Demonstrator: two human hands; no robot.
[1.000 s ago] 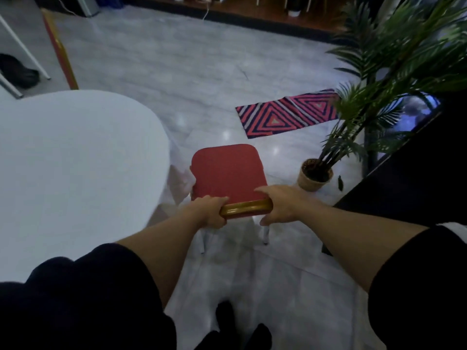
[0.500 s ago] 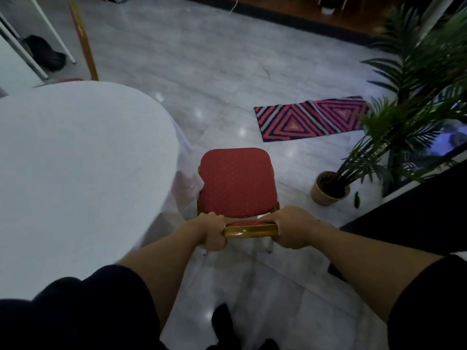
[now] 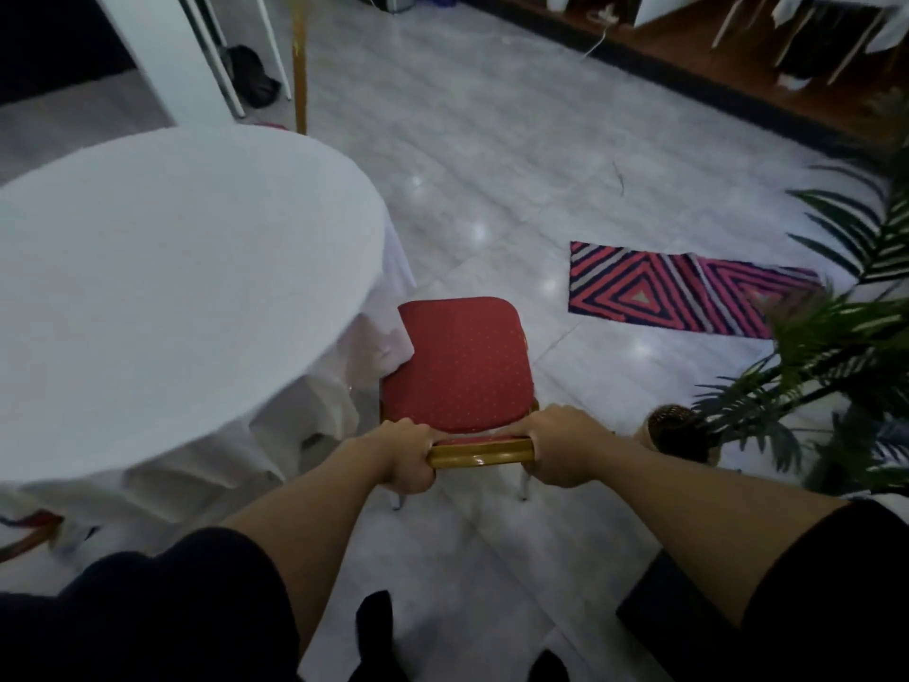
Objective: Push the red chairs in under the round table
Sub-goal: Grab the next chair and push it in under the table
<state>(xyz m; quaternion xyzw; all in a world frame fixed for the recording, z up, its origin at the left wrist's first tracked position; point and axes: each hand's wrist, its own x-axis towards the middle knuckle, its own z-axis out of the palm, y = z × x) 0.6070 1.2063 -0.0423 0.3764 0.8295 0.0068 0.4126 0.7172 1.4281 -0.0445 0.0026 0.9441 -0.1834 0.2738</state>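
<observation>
A red chair (image 3: 457, 366) with a dotted seat and a gold frame stands on the floor just right of the round table (image 3: 162, 297), which wears a white cloth hanging in folds. A corner of the cloth lies on the seat's left edge. My left hand (image 3: 406, 455) grips the left end of the chair's gold top rail, and my right hand (image 3: 560, 447) grips the right end. The seat points away from me, alongside the table's edge rather than under it.
A potted palm (image 3: 831, 366) in a woven pot (image 3: 676, 433) stands close on the right. A striped red and blue mat (image 3: 674, 287) lies on the shiny tiled floor beyond the chair. A gold chair post (image 3: 299, 66) rises behind the table. A dark block (image 3: 688, 607) sits at lower right.
My view has lifted and swung left, showing more of the table top. The chair has come nearer to the table's cloth, with both hands still on its rail.
</observation>
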